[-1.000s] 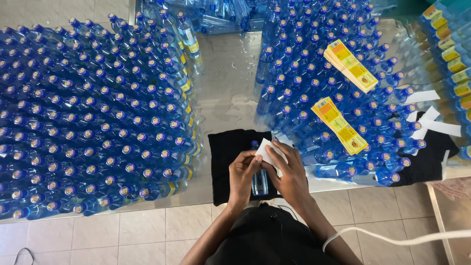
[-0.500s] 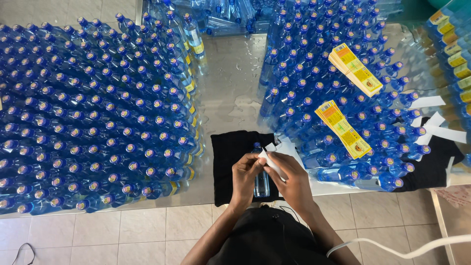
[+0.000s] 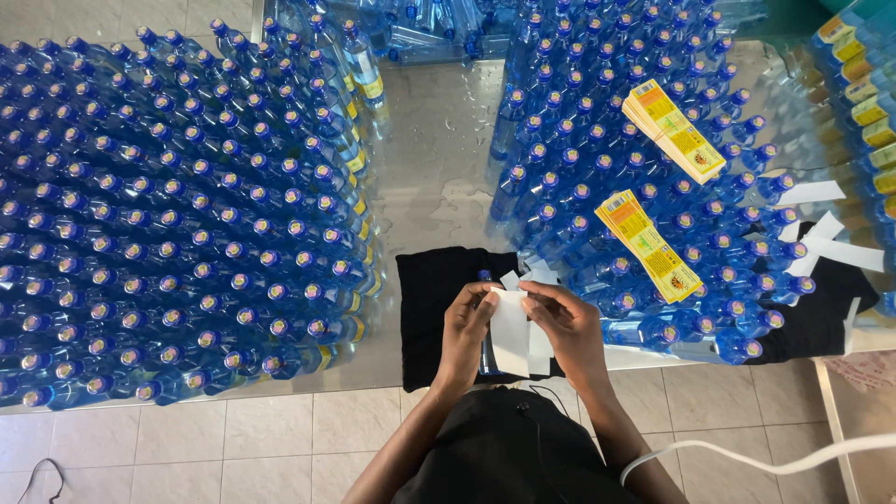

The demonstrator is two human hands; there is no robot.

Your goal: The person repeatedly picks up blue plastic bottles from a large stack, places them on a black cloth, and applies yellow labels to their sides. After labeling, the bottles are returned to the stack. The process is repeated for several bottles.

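My left hand [image 3: 464, 338] and my right hand [image 3: 567, 327] meet over a black cloth [image 3: 431, 308] at the table's near edge. Between them they hold a white paper strip [image 3: 512, 332], pinched at its top corners by the fingertips of both hands. A blue-capped plastic bottle [image 3: 484, 347] lies under the strip on the cloth, mostly hidden by the paper and my left hand. More white strips [image 3: 533, 276] lie just beyond my fingers.
A large block of upright blue-capped bottles [image 3: 177, 205] fills the table's left side, another block [image 3: 644, 187] the right. Two stacks of yellow labels [image 3: 648, 245] [image 3: 674, 129] rest on the right block's caps. White backing strips [image 3: 821, 233] lie at far right. A steel tabletop [image 3: 434, 149] shows between the blocks.
The white strip has come down from my right hand's raised grip and now hangs flat between both hands, covering the bottle. My hands have spread slightly apart.
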